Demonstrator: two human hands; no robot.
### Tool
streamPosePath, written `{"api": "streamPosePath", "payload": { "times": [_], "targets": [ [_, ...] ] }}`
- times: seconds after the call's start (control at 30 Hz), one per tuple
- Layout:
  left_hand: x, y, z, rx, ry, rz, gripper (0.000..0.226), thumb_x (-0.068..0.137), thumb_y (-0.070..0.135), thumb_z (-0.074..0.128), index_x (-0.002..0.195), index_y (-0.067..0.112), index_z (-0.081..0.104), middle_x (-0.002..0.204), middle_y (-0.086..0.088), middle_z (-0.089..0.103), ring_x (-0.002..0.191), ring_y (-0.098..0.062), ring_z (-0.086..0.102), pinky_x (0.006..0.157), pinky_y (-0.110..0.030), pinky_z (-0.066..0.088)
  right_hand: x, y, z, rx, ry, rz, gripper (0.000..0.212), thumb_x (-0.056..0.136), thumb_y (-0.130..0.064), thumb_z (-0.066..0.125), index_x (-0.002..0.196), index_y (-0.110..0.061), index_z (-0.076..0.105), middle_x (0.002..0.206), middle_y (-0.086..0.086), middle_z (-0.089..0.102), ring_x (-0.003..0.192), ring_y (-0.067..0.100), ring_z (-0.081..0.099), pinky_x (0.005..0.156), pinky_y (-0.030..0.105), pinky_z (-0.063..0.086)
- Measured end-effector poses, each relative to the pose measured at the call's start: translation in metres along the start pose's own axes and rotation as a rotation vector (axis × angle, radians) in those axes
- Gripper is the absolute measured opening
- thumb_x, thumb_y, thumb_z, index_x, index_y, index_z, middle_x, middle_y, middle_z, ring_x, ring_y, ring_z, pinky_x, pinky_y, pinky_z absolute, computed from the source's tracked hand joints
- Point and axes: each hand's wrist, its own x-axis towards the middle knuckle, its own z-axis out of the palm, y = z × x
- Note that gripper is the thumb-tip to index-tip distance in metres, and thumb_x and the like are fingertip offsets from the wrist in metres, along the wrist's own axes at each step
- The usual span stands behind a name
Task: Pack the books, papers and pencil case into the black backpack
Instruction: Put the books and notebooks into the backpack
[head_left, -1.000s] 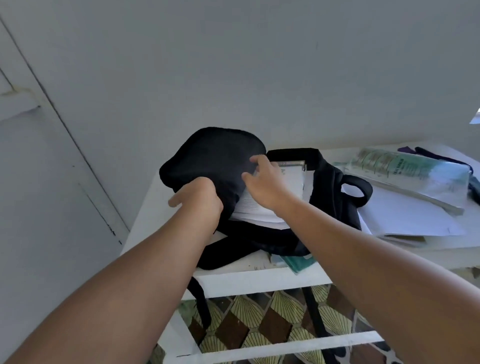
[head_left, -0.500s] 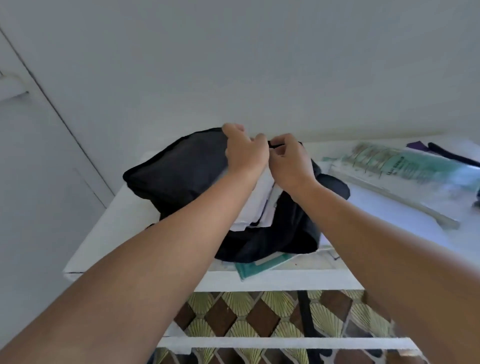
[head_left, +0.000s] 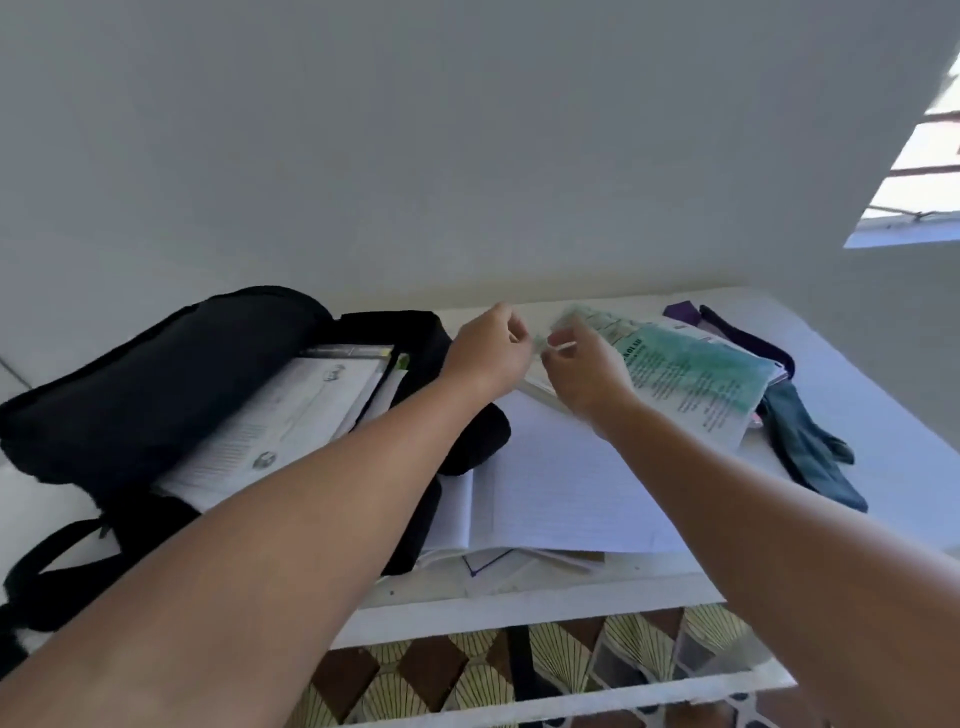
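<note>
On a white table (head_left: 519, 608) against a grey wall, lined papers (head_left: 571, 483) lie nearest, beside the black backpack (head_left: 130, 395), open with books inside. Both hands have left the bag's opening; the left hand (head_left: 488, 353) and right hand (head_left: 584, 369), fingers curled, now pinch the green book's (head_left: 691, 374) corner, likely next in; pencil case (head_left: 800, 441) waits beyond.

Both forearms run out of the bottom edge. The left arm covers part of the backpack (head_left: 156, 395) and the lower corner of the papers (head_left: 270, 421) inside it. The right hand (head_left: 587, 379) hides the near corner of the green book (head_left: 696, 379), whose print is too blurred to read. Whether the left hand (head_left: 488, 353) touches that book cannot be told. The window (head_left: 924, 171) is cut by the right edge.
</note>
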Motion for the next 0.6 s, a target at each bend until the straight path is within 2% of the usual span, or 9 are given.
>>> {"api": "streamPosePath", "payload": {
  "times": [0.07,0.13,0.27,0.33,0.4,0.47,0.53,0.6],
  "targets": [
    [0.006,0.004,0.011,0.058,-0.059,0.038,0.015,0.094,0.034,0.063,0.098,0.02,0.063,0.093,0.004,0.067,0.09,-0.022,0.065,0.081,-0.039,0.057,0.004,0.01,-0.005,-0.024,0.006,0.02,0.025,0.101,-0.027,0.055,0.126,-0.024,0.06,0.107,-0.003,0.068,0.086,0.013,0.063,0.062,0.025,0.047],
    [0.01,0.008,0.023,0.128,-0.137,0.07,0.022,0.093,0.036,0.065,0.104,0.018,0.062,0.099,0.002,0.067,0.094,-0.025,0.064,0.084,-0.039,0.055,0.005,0.018,-0.013,-0.053,0.014,0.051,0.026,0.101,-0.027,0.056,0.127,-0.024,0.06,0.106,-0.002,0.066,0.088,0.015,0.061,0.064,0.027,0.046],
    [0.009,0.009,0.039,0.403,-0.411,0.07,0.039,0.086,0.036,0.077,0.113,0.017,0.057,0.108,-0.003,0.059,0.107,-0.026,0.064,0.084,-0.037,0.051,0.01,0.037,-0.023,-0.08,0.033,0.105,0.031,0.1,-0.026,0.059,0.13,-0.022,0.059,0.114,0.002,0.067,0.098,0.021,0.063,0.079,0.031,0.049],
    [0.009,0.007,0.046,0.544,-0.458,0.096,0.055,0.079,0.041,0.085,0.119,0.014,0.059,0.116,-0.004,0.063,0.11,-0.027,0.063,0.088,-0.037,0.052,0.013,0.051,-0.029,-0.118,0.025,0.125,0.034,0.099,-0.027,0.063,0.132,-0.021,0.058,0.121,0.004,0.066,0.105,0.023,0.062,0.087,0.034,0.052],
    [0.013,0.011,0.049,0.644,-0.484,0.115,0.067,0.074,0.048,0.088,0.123,0.012,0.061,0.119,-0.006,0.066,0.104,-0.026,0.064,0.088,-0.036,0.055,0.019,0.066,-0.04,-0.202,0.067,0.15,0.038,0.098,-0.031,0.067,0.134,-0.023,0.058,0.133,0.01,0.059,0.118,0.027,0.056,0.102,0.042,0.05],
    [0.019,0.016,0.048,0.704,-0.518,0.105,0.072,0.071,0.051,0.089,0.124,0.011,0.062,0.118,-0.007,0.068,0.103,-0.026,0.065,0.09,-0.037,0.056,0.025,0.077,-0.055,-0.339,0.136,0.213,0.045,0.097,-0.035,0.067,0.138,-0.026,0.054,0.143,0.015,0.047,0.132,0.033,0.043,0.112,0.048,0.038],
    [0.025,0.021,0.051,0.723,-0.546,0.078,0.077,0.069,0.053,0.09,0.127,0.012,0.062,0.12,-0.006,0.068,0.106,-0.026,0.066,0.093,-0.039,0.056,0.028,0.087,-0.072,-0.437,0.228,0.299,0.056,0.094,-0.037,0.068,0.142,-0.024,0.043,0.144,0.017,0.036,0.136,0.037,0.033,0.113,0.052,0.034],
    [0.028,0.025,0.054,0.748,-0.562,0.054,0.082,0.066,0.052,0.092,0.131,0.011,0.062,0.124,-0.006,0.069,0.109,-0.026,0.066,0.095,-0.04,0.056,0.029,0.099,-0.083,-0.397,0.295,0.37,0.071,0.089,-0.037,0.072,0.144,-0.017,0.03,0.144,0.019,0.029,0.135,0.04,0.029,0.112,0.052,0.034]
  ]
}}
